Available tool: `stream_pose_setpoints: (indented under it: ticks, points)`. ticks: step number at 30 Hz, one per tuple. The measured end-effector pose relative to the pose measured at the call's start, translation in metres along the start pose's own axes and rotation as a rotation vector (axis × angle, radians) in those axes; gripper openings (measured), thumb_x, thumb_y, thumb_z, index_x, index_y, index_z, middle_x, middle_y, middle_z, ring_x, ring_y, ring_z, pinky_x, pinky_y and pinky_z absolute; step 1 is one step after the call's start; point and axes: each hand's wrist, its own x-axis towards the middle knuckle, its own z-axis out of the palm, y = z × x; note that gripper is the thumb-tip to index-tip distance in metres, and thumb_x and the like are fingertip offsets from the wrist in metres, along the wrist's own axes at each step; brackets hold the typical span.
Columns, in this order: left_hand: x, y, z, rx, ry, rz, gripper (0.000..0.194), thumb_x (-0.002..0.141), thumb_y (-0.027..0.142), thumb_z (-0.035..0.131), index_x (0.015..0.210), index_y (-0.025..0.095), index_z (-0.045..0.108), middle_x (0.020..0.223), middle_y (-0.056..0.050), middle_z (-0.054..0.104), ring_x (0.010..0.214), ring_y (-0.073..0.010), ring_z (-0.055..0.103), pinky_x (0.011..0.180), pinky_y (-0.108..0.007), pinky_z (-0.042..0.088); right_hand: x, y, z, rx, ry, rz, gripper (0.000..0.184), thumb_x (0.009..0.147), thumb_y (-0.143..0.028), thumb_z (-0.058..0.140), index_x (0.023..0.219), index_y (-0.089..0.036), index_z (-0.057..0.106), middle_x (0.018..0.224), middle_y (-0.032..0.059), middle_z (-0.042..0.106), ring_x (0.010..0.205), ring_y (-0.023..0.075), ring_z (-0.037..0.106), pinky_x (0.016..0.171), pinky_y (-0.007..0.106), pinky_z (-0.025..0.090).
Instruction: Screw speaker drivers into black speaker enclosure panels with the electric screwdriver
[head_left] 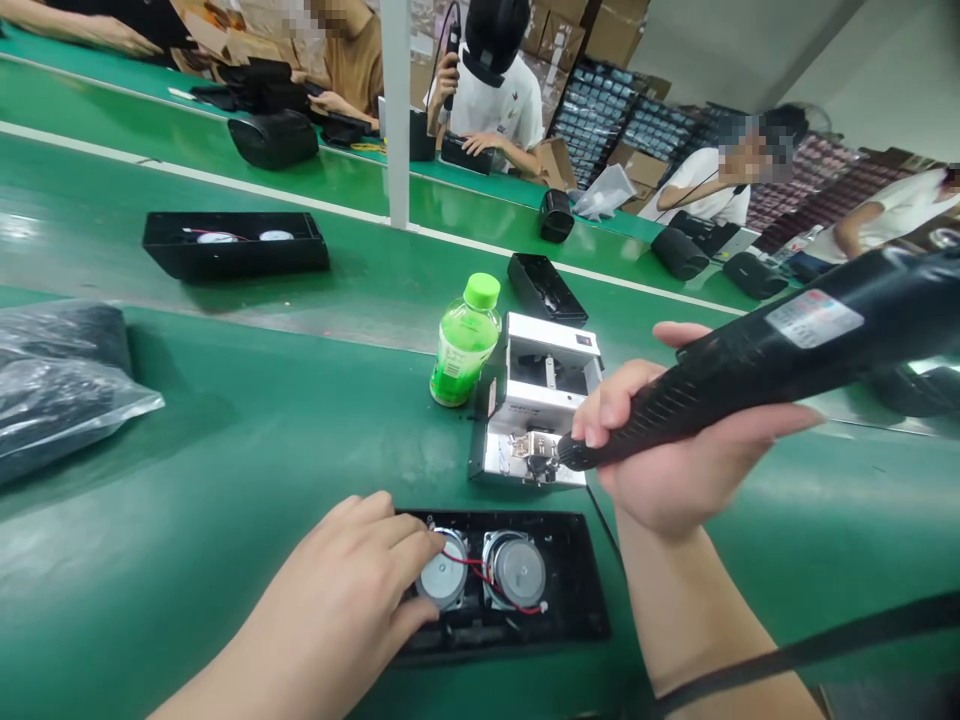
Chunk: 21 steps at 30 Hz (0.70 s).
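Speakers, two, sit in one black panel, bottom centre; our left hand touches one, its grip unclear to us. Our right hand clasps one power screwdriver, centre right. Green bench spreads across the lower left, beyond our left hand.

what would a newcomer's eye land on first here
Probably the big black power tool, slanting in from the right edge in the right grip, its nose at the front of a white metal box. Next, the bright green-capped bottle standing just left of that box. Then, at bottom centre, the black panel with two round silver speakers, the left grip over its left end.
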Motion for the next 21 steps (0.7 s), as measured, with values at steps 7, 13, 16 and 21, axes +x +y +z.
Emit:
stream_pose_setpoints:
  ticks: [7, 13, 16, 21]
  points:
    - [-0.002, -0.001, -0.005, -0.014, 0.028, 0.033, 0.046, 0.072, 0.029, 0.100, 0.112, 0.024, 0.077, 0.103, 0.000, 0.081, 0.089, -0.0279, 0.068, 0.081, -0.044, 0.046, -0.001, -0.002, -0.002, -0.008, 0.035, 0.002, 0.074, 0.090, -0.093, 0.044, 0.117, -0.026, 0.059, 0.054, -0.0078, 0.055, 0.036, 0.0166, 0.046, 0.033, 0.030, 0.041]
    - [0.005, 0.013, -0.005, -0.069, 0.213, 0.061, 0.033, 0.097, 0.025, 0.078, 0.128, 0.022, 0.068, 0.105, -0.001, 0.076, 0.088, -0.0237, 0.061, 0.081, -0.042, 0.043, -0.013, -0.016, -0.006, 0.057, 0.020, 0.089, 0.070, 0.092, -0.091, 0.043, 0.119, -0.027, 0.058, 0.055, -0.0077, 0.058, 0.036, 0.0173, 0.048, 0.033, 0.031, 0.042]
    - [0.015, 0.029, 0.002, -0.103, 0.246, 0.088, 0.039, 0.097, 0.023, 0.077, 0.134, 0.019, 0.066, 0.113, -0.004, 0.075, 0.092, -0.0247, 0.060, 0.082, -0.042, 0.044, -0.023, -0.035, -0.005, 0.139, 0.049, 0.117, 0.067, 0.093, -0.087, 0.048, 0.117, -0.026, 0.060, 0.055, -0.0075, 0.058, 0.035, 0.0158, 0.047, 0.034, 0.030, 0.042]
    - [0.024, 0.052, 0.015, -0.309, 0.206, 0.071, 0.021, 0.095, 0.023, 0.081, 0.114, 0.026, 0.074, 0.099, 0.002, 0.076, 0.086, -0.0219, 0.061, 0.077, -0.039, 0.041, -0.041, -0.066, -0.004, 0.262, 0.064, 0.215, 0.052, 0.099, -0.075, 0.056, 0.116, -0.027, 0.066, 0.057, -0.0064, 0.060, 0.039, 0.0140, 0.052, 0.041, 0.028, 0.046]
